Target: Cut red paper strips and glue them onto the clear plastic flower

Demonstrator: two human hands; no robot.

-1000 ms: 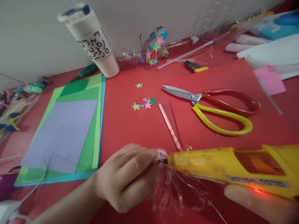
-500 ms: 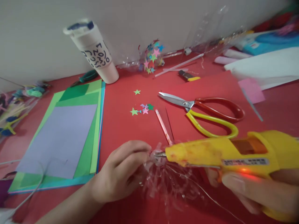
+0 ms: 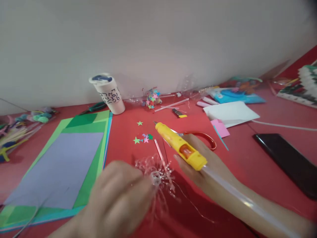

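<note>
Pinching clear plastic frill [image 3: 158, 175] in left hand [image 3: 119, 198], just over red counter [image 3: 123, 148], centre front. Gripping yellow glue gun [image 3: 179, 145] in right hand [image 3: 200, 163], nozzle aimed away, probably to keep hot tip off plastic. Scissors [image 3: 213, 142] behind.

The left hand [image 3: 119, 201] pinches a clear curled plastic tuft [image 3: 156, 172]; the right hand [image 3: 208, 165] grips a yellow glue gun [image 3: 179, 145] — nozzle aimed away, toward the paper stars [image 3: 143, 138] — over the red table [image 3: 247, 172].

L hand [image 3: 116, 201], blurred, & R hand [image 3: 201, 163] w/ forearm [image 3: 247, 201] bare to frame edge.
</note>
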